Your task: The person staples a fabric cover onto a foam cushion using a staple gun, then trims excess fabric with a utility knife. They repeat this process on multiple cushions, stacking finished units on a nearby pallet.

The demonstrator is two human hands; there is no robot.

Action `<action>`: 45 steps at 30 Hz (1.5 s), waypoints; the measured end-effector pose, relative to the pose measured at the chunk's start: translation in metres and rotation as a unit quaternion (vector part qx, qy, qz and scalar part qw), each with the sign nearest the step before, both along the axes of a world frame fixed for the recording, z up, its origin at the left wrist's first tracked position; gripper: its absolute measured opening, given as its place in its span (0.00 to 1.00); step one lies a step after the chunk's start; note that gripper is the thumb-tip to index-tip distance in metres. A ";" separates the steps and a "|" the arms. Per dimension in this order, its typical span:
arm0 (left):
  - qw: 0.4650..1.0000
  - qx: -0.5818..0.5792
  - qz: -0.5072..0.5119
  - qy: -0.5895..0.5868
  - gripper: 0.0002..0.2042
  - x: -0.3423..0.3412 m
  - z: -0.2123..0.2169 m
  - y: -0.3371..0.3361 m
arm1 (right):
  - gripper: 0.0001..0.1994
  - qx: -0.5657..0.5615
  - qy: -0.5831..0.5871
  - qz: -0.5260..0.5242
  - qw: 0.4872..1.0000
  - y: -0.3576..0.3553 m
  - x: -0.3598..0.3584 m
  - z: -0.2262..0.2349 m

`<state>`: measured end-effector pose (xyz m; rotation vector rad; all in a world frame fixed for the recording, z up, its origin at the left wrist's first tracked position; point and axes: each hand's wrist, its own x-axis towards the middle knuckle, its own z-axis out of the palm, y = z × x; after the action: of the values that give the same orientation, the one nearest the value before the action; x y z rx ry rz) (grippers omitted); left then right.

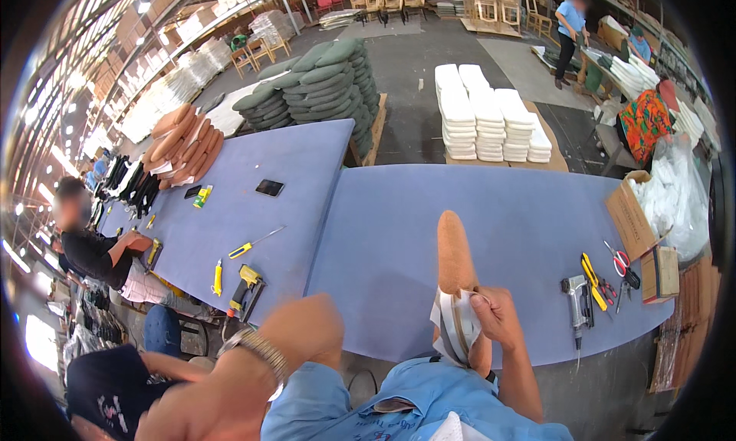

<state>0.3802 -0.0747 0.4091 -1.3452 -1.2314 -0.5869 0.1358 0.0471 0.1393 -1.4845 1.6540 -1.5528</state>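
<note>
An orange-brown padded cushion [455,257], long and narrow as seen from here, stands upright against the near table edge. White fabric [448,318] with a zip strip is folded back round its lower part. My right hand [498,316] grips the cover at the cushion's right side, thumb and fingers closed on the cloth. My left arm is bent sharply, its elbow raised and blurred, with a metal watch [264,354] on the wrist. My left hand [188,410] is close to the lower left rim, away from the cushion; its fingers cannot be made out.
On the blue-grey table [383,234] lie a staple gun [576,307], a yellow cutter [592,280], pliers and red scissors [622,265] at right. Another staple gun [247,288] and a screwdriver lie left. Boxes [661,276] edge the right; co-workers [96,234] sit left. Cushion stacks stand beyond.
</note>
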 end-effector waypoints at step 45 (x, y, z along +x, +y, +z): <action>0.947 0.073 0.030 -0.313 0.12 -0.268 -0.048 0.117 | 0.23 0.019 -0.058 -0.048 0.997 0.051 -0.008 0.005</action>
<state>0.1127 0.0423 0.3611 -1.0176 -1.6884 -1.0928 0.1280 0.0983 0.1441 -1.2880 1.7008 -1.6154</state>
